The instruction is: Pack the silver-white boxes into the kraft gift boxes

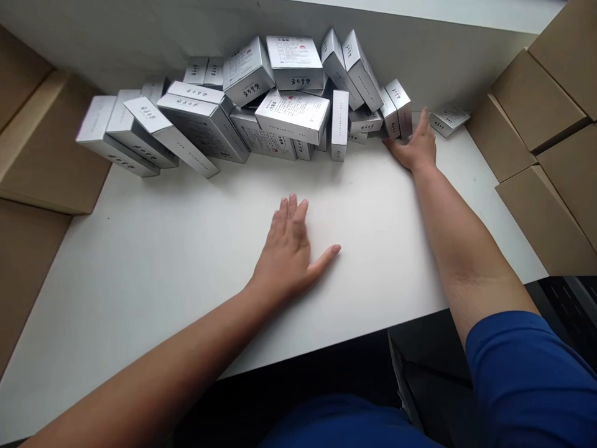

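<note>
My left hand (288, 249) is stretched over the white tabletop (186, 249), thumb out to the side, with nothing in it. At the right end of a heap of silver-white printed cartons, my right hand (417, 146) spreads its thumb and fingers around the near side of a small upright carton (400, 107). It holds nothing that I can see; whether its fingertips touch the carton is unclear. Close by on the right lies a separate carton (448, 119), tilted. A narrow carton (339, 126) stands in the middle of the heap, beside a flat printed carton (293, 115).
Brown cardboard boxes (536, 99) are stacked along the right edge, and more brown boxes (60, 143) stand at the left. Behind the heap of cartons rises a pale wall (140, 37). The table's front edge runs below my hands, with dark things beneath.
</note>
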Motion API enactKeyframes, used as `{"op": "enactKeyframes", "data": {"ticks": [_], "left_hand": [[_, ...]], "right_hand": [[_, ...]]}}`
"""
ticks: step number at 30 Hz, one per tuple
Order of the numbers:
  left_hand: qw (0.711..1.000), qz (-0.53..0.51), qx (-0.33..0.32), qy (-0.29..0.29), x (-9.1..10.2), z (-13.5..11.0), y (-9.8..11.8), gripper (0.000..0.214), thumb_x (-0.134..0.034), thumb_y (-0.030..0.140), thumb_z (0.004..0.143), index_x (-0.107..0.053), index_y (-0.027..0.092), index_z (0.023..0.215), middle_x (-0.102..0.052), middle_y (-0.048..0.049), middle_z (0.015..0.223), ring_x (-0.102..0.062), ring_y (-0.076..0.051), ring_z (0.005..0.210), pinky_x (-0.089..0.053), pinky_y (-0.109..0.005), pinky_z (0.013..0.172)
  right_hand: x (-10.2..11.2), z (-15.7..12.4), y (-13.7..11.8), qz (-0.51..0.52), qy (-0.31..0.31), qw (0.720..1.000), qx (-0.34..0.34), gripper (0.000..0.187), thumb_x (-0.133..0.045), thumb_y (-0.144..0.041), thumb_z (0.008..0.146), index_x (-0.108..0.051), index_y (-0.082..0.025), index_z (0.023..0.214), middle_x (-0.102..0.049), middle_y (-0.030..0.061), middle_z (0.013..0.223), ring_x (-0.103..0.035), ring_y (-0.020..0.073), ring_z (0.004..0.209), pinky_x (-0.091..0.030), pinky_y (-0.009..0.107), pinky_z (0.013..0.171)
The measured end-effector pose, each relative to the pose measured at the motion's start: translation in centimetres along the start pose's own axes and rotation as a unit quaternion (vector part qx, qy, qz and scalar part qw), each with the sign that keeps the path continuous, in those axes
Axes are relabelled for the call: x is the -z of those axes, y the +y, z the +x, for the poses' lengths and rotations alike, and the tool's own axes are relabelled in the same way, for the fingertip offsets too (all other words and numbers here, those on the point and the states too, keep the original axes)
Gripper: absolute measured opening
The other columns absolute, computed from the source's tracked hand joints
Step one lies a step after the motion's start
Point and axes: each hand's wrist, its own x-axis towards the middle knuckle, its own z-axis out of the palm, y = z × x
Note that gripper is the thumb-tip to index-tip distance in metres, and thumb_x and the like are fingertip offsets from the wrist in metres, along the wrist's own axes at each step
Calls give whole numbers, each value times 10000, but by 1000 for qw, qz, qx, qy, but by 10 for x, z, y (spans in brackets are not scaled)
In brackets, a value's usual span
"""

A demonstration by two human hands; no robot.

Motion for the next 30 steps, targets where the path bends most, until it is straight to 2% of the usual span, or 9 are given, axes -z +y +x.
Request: {"op": "enactKeyframes", "data": {"ticks": [2, 5, 8, 11, 15, 18, 22, 26, 30], "left_hand": [[1000, -16, -1, 1, -5, 19, 8, 941, -648, 598, 1008, -125, 220, 1693, -127, -252, 1837, -101, -420, 1732, -167, -699, 1391], [1000, -25, 11, 4, -9, 35, 15, 833, -633, 594, 1011, -235, 196, 1625, -204, -261, 1812, -179, -420, 1719, -180, -686, 1395], [999, -32, 22, 14, -10, 40, 16, 760, -602, 594, 1019, -291, 182, 1576, -309, -261, 1768, -229, -412, 1705, -224, -677, 1388], [998, -44, 31, 20, -10, 40, 16, 740, -603, 600, 1008, -328, 179, 1550, -401, -247, 1717, -265, -412, 1690, -255, -665, 1381], [998, -53, 23, 34, -12, 42, 16, 744, -625, 607, 984, -384, 154, 1524, -505, -245, 1626, -363, -413, 1640, -282, -626, 1375], [996, -81, 7, 44, -11, 44, 17, 812, -697, 617, 930, -406, 147, 1525, -550, -249, 1571, -443, -431, 1579, -306, -618, 1354], [979, -201, -20, 37, -8, 42, 18, 1087, -880, 669, 748, -359, 207, 1583, -504, -254, 1634, -489, -481, 1527, -360, -662, 1290], [929, -367, -26, 47, -9, 28, 19, 1297, -984, 635, 636, -235, 305, 1642, -482, -238, 1656, -603, -456, 1420, -454, -657, 1208], [872, -479, -6, 96, -8, 14, 18, 1195, -1000, 549, 650, -272, 272, 1556, -618, -191, 1478, -612, -398, 1419, -480, -574, 1215]], "right_hand": [[-6, 12, 1, 39, 25, 999, 11, 808, -648, -632, 971, -396, -186, 1596, -510, 231, 1623, -440, 441, 1584, -386, 729, 1252], [-12, 19, -1, 91, 67, 993, 20, 543, -739, -539, 910, -546, -228, 1311, -690, 159, 1299, -635, 410, 1358, -539, 669, 1114], [-13, 16, -4, 124, 120, 985, 16, 454, -791, -535, 865, -524, -260, 1109, -675, 85, 1066, -682, 374, 1231, -601, 597, 1001], [-6, 7, -6, 153, 161, 975, -28, 434, -759, -582, 885, -480, -270, 1000, -629, 50, 968, -671, 293, 1146, -614, 497, 958], [10, -21, -16, 325, 170, 923, -119, 501, -561, -755, 903, -479, -266, 978, -595, 30, 949, -681, 209, 912, -622, 368, 741], [22, -62, -34, 447, 118, 876, -139, 623, -440, -879, 852, -493, -272, 982, -572, 15, 873, -639, 184, 704, -552, 325, 565], [38, -135, -70, 471, -2, 874, -119, 695, -512, -927, 760, -571, -264, 957, -626, 37, 847, -629, 210, 714, -549, 347, 564], [53, -200, -112, 466, -125, 874, -57, 658, -665, -880, 728, -646, -257, 939, -687, 44, 901, -644, 225, 790, -570, 359, 637], [58, -239, -151, 509, -211, 834, -31, 643, -855, -792, 684, -705, -246, 988, -732, 21, 872, -664, 193, 734, -590, 347, 677]]}}
